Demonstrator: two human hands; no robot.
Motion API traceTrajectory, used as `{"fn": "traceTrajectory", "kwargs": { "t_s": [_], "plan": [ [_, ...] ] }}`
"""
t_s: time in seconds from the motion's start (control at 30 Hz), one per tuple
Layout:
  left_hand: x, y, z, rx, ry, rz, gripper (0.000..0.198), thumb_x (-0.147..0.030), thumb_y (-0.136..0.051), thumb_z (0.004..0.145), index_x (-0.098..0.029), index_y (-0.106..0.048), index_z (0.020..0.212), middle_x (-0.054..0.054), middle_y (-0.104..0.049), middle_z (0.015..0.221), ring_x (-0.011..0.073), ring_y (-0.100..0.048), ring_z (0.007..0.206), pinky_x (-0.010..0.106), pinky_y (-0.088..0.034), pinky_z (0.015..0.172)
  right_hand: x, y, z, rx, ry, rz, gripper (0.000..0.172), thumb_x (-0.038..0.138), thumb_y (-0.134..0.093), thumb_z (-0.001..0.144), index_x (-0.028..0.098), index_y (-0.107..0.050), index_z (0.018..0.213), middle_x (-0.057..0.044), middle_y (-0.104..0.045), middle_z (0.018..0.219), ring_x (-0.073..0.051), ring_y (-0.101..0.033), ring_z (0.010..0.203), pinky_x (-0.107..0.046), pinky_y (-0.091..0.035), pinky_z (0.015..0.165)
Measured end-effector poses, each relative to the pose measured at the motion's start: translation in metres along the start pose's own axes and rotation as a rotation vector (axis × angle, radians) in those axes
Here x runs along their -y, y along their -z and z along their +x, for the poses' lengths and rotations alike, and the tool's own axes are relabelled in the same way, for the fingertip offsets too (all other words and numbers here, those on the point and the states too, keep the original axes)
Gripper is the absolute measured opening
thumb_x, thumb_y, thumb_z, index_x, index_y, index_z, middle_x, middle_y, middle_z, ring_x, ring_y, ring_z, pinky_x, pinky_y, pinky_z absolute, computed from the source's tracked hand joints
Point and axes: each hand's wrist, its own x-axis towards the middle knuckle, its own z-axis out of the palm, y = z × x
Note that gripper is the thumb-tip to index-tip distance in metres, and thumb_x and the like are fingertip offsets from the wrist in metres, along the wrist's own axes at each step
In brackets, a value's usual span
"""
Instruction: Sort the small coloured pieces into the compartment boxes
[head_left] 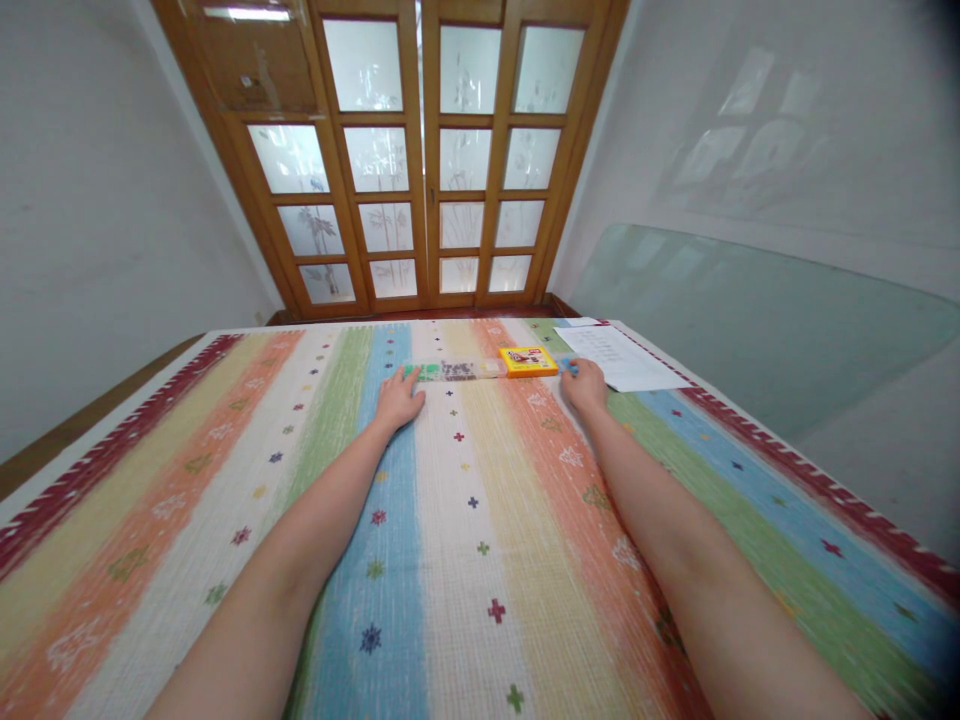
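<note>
A row of small items lies across the far part of the table. At its left end is a clear packet with green contents (427, 372), touched by the fingertips of my left hand (397, 400); that hand rests on the cloth with its thumb apart. Beside it lies a clear packet with dark small pieces (457, 371), then a pale see-through piece (491, 368). A flat yellow box (529, 362) with a picture on top comes after. My right hand (585, 386) has its fingers curled on a small blue packet (568, 364), partly hidden under them.
White printed sheets (619, 357) lie at the far right of the table, near my right hand. A striped, patterned cloth (480, 560) covers the table. Beyond its far edge stand wooden doors with glass panes (465, 155). A glass sheet (720, 310) leans against the right wall.
</note>
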Motion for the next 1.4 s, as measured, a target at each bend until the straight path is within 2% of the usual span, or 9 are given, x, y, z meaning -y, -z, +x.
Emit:
{"fn": "traceTrajectory", "kwargs": {
  "t_s": [0.27,0.47,0.7,0.87,1.0,1.07,1.23,1.3,1.4],
  "plan": [
    [-0.001,0.001,-0.002,0.066,-0.027,0.026,0.071,-0.044,-0.051,0.101,-0.024,-0.031,0.166,0.018,-0.031,0.171,0.0345,-0.032,0.158,0.053,-0.024,0.127,0.003,-0.002,0.001,0.037,0.08,0.007,0.041,0.032,-0.053,0.09,0.014,-0.069,0.122,-0.019,-0.068,0.124,-0.033,-0.058,0.119,-0.046,-0.044,0.108],
    [-0.001,-0.002,-0.003,0.078,-0.057,0.033,0.075,-0.05,-0.05,0.102,-0.024,-0.025,0.168,0.019,-0.03,0.172,0.0346,-0.028,0.159,0.054,-0.024,0.127,0.002,-0.002,0.001,0.032,0.07,0.021,0.041,0.033,-0.052,0.09,0.015,-0.068,0.123,-0.018,-0.067,0.124,-0.032,-0.058,0.119,-0.045,-0.045,0.108],
    [-0.001,-0.001,-0.005,0.091,-0.075,0.043,0.077,-0.052,-0.049,0.102,-0.025,-0.022,0.169,0.018,-0.028,0.173,0.0346,-0.028,0.159,0.056,-0.022,0.128,0.004,0.0,0.0,0.043,0.134,0.016,0.042,0.032,-0.05,0.089,0.015,-0.067,0.124,-0.018,-0.066,0.124,-0.033,-0.055,0.121,-0.047,-0.044,0.11],
    [-0.005,0.0,-0.007,0.048,-0.066,0.065,0.075,-0.051,-0.05,0.1,-0.023,-0.03,0.167,0.018,-0.025,0.174,0.0387,-0.022,0.161,0.058,-0.021,0.128,0.013,0.0,-0.005,0.064,0.192,0.013,0.042,0.032,-0.052,0.088,0.016,-0.069,0.123,-0.018,-0.065,0.127,-0.035,-0.054,0.124,-0.053,-0.043,0.112],
    [-0.006,-0.001,-0.008,0.034,-0.046,0.059,0.075,-0.051,-0.051,0.1,-0.02,-0.031,0.166,0.02,-0.027,0.172,0.0396,-0.025,0.16,0.058,-0.023,0.127,0.034,0.003,-0.012,0.016,0.248,0.043,0.043,0.033,-0.055,0.089,0.014,-0.07,0.126,-0.021,-0.057,0.144,-0.037,-0.049,0.135,-0.055,-0.04,0.116],
    [-0.007,-0.001,-0.008,0.022,-0.055,0.056,0.074,-0.05,-0.051,0.1,-0.018,-0.032,0.165,0.021,-0.03,0.171,0.0389,-0.028,0.158,0.058,-0.024,0.127,0.05,0.005,-0.018,0.036,0.322,0.061,0.041,0.033,-0.056,0.091,0.015,-0.07,0.125,-0.019,-0.058,0.145,-0.036,-0.051,0.135,-0.054,-0.04,0.117],
    [-0.011,0.008,-0.016,-0.064,-0.139,0.073,0.063,-0.04,-0.052,0.1,-0.018,-0.043,0.159,0.017,-0.035,0.169,0.033,-0.034,0.155,0.051,-0.026,0.128,0.098,0.015,-0.047,0.322,0.668,0.153,0.033,0.032,-0.049,0.1,0.02,-0.071,0.122,-0.013,-0.063,0.14,-0.028,-0.056,0.129,-0.045,-0.045,0.113],
    [-0.01,0.016,-0.022,-0.042,-0.199,0.075,0.06,-0.039,-0.052,0.1,-0.02,-0.047,0.156,0.015,-0.037,0.168,0.0315,-0.036,0.154,0.049,-0.026,0.129,0.119,0.02,-0.062,0.388,0.779,0.164,0.033,0.035,-0.049,0.102,0.021,-0.071,0.124,-0.013,-0.059,0.146,-0.028,-0.055,0.131,-0.046,-0.043,0.115],
    [-0.002,0.033,-0.032,0.051,-0.287,0.072,0.06,-0.045,-0.051,0.1,-0.024,-0.048,0.156,0.011,-0.04,0.168,0.0293,-0.037,0.154,0.047,-0.025,0.13,0.148,0.027,-0.081,0.474,0.842,0.142,0.039,0.041,-0.049,0.104,0.022,-0.068,0.132,-0.013,-0.055,0.151,-0.032,-0.047,0.141,-0.049,-0.036,0.12]
  ]
}}
